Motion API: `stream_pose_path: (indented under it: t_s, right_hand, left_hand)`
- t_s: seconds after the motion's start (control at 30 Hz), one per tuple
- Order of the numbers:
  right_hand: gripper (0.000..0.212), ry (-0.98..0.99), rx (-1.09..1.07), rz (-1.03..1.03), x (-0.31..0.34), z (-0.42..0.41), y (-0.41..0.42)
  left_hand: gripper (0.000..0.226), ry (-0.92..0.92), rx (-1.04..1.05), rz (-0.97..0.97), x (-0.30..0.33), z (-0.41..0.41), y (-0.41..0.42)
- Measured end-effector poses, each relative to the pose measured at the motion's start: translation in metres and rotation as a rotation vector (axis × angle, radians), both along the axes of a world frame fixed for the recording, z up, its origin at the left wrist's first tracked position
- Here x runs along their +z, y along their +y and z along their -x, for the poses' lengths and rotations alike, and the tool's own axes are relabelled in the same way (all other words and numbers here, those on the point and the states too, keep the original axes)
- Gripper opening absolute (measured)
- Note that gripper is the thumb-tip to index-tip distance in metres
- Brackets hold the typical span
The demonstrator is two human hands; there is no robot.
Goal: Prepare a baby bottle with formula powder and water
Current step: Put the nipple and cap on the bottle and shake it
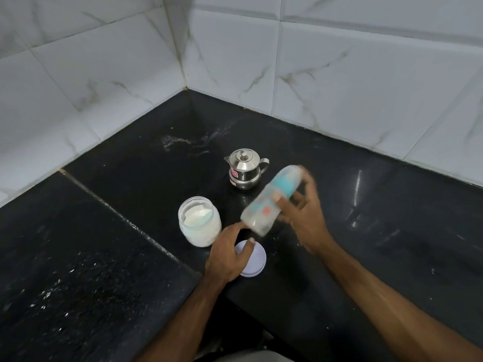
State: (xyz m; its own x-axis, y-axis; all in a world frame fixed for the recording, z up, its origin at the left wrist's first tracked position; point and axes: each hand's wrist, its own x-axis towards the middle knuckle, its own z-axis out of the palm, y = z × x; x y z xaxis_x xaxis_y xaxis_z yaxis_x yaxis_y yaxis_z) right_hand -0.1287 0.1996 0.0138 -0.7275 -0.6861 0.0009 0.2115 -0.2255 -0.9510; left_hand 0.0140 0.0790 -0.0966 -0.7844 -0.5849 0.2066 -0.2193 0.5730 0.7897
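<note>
Baby bottle held tilted over a black counter, open powder jar to its left

The open formula powder jar [200, 221] stands upright on the black stone counter [104, 257], white powder inside and a pale scoop lying in it; just right of it the left hand [230, 253] rests over the jar's lavender lid [254, 259], which lies flat on the counter, fingers loosely bent, index fingertip touching the bottle's lower end, gripping nothing. The baby bottle [271, 201] hangs in the air, motion-blurred, slanting from lower left to upper right, with a teal band and some milky liquid in it. Behind it a lidded steel pot [245, 169] with spout and handle stands alone. The right hand [300, 207] grips the bottle's middle, fingers and thumb curled round it
</note>
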Motion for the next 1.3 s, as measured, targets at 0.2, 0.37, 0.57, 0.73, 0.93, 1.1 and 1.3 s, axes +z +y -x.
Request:
stream_pose_path:
  t_s: [0.2,0.37,0.57,0.73,0.93,1.1,1.3]
  right_hand:
    - [0.075,-0.011,-0.018,-0.004,0.005,0.006,0.002]
    - [0.075,0.092,0.155,-0.092,-0.003,-0.006,0.004]
    - [0.076,-0.106,-0.139,0.066,0.004,0.015,0.004]
    - [0.076,0.091,0.164,-0.084,-0.003,-0.011,0.005]
    - [0.077,-0.081,-0.130,0.055,0.008,0.011,0.002]
    - [0.077,0.145,0.167,-0.089,-0.005,-0.009,0.008]
    - [0.080,-0.092,-0.091,0.048,-0.002,0.012,0.007]
  left_hand:
    - [0.036,0.020,-0.006,0.006,0.002,-0.001,0.001]
    - [0.033,-0.010,-0.049,-0.050,-0.004,0.001,-0.003]
    - [0.043,0.004,-0.003,0.000,0.000,-0.001,0.001]
    - [0.030,-0.009,-0.053,-0.080,-0.006,0.001,-0.004]
    - [0.043,0.006,-0.008,0.003,0.001,-0.001,0.002]
    - [0.033,0.009,-0.057,-0.073,-0.007,0.001,-0.005]
    - [0.039,0.017,0.001,0.008,-0.003,-0.001,-0.001]
